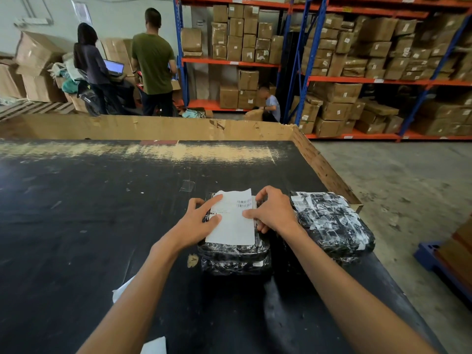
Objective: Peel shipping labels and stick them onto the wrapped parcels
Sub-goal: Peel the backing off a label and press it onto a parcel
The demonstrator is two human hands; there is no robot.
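Both hands, left hand (201, 221) and right hand (274, 210), press flat (fingers apart) the label (233, 221), lengthwise away, on the parcel (235, 254).

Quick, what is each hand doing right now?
Left hand: open, fingers pressing the label onto the parcel.
Right hand: open, fingers pressing the label's right edge.

Parcel (235, 254): glossy, crinkled black plastic wrap; second parcel (332, 221) identical. Label (233, 221): matt white paper. Table (102, 213): scuffed matt black top, rough raw wooden rim.
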